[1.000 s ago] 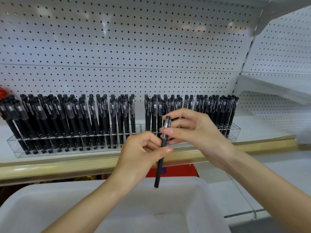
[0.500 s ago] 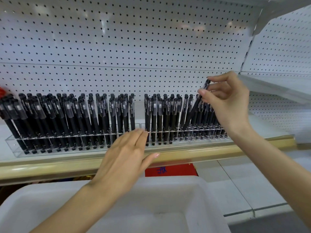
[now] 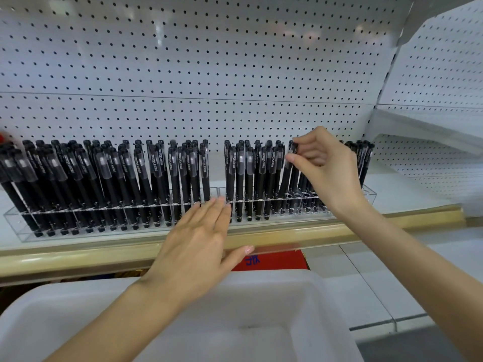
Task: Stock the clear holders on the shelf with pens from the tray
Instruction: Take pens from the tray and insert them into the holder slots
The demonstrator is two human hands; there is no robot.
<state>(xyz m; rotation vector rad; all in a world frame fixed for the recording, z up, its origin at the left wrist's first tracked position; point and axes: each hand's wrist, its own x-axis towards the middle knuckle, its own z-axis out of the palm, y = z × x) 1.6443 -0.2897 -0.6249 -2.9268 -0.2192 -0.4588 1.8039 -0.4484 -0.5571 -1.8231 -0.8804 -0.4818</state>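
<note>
Nearest is the tray (image 3: 65, 317), a white moulded-plastic tub with rounded corners and a matte wall. Above it lies the left hand (image 3: 196, 246), grip released, fingers straight and flat. Their tips touch the front of the clear holders where the two meet, over the glossy gold lip of the shelf (image 3: 78, 253).

Beyond stand the left holder (image 3: 15, 223) and the right holder (image 3: 369, 194), thin, hard-edged boxes of transparent acrylic with rows of round sockets. Both are packed with slim black cylindrical pens, matte barrels under smoky translucent caps.

At the right holder, the right hand (image 3: 324, 165) has its grip closed on the cap end of one pen (image 3: 287, 176), pinched between thumb and fingertips. This pen is tilted, cap end toward the right and lower end down among the sockets; whether it is seated cannot be told.

Likely faults:
- The leaning barrel may catch a socket rim or enter beside a neighbour.
- The crowded caps, if knocked, may tip along the row.
- The light, smooth acrylic may slide back on the shelf if pushed without the left hand bracing it.

Farthest is the white perforated back panel (image 3: 209, 61).
</note>
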